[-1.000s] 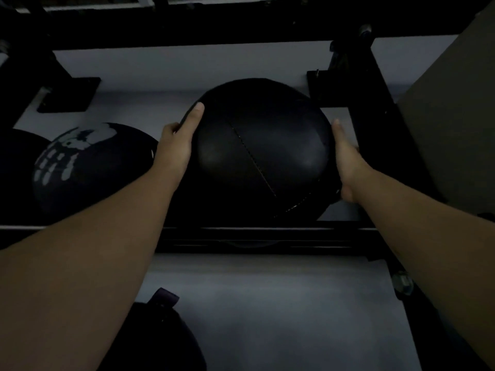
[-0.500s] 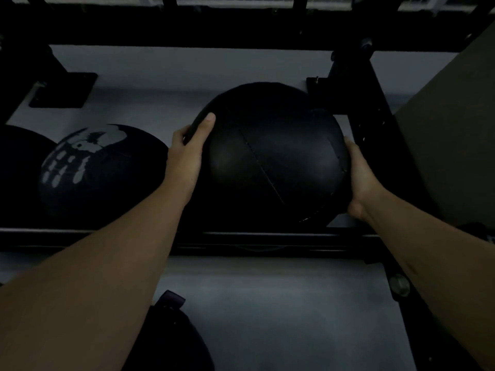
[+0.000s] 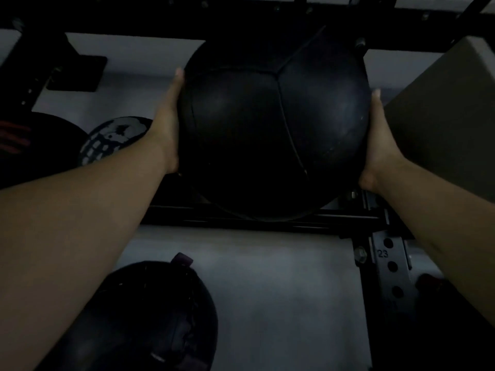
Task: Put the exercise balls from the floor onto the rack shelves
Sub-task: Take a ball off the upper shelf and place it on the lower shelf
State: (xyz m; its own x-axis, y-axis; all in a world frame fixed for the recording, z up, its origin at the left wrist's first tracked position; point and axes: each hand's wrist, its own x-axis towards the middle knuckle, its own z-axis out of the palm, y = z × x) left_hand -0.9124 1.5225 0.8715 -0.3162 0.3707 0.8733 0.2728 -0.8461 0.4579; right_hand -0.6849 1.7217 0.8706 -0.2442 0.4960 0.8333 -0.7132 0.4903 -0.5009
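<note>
A large black stitched exercise ball [image 3: 273,129] fills the middle of the head view, held between both palms above the rack's lower rail [image 3: 257,219]. My left hand [image 3: 167,121] presses flat on its left side and my right hand [image 3: 380,140] on its right side. To the left, behind my left forearm, a black ball with white handprint markings [image 3: 112,140] rests on the rack. Another dark ball with red stripes [image 3: 18,140] sits at the far left. On the floor at the lower left lies a further black ball [image 3: 150,317].
A black upright post with numbered holes [image 3: 391,266] stands at the right. A dark box-like block [image 3: 452,116] is close beside my right hand. A black top rail [image 3: 187,20] crosses above the ball. Grey floor [image 3: 281,290] lies below the rail.
The ball held in both hands has risen and come closer to the camera. My hands slid from its upper sides to its flanks, and the view shifted downward.
</note>
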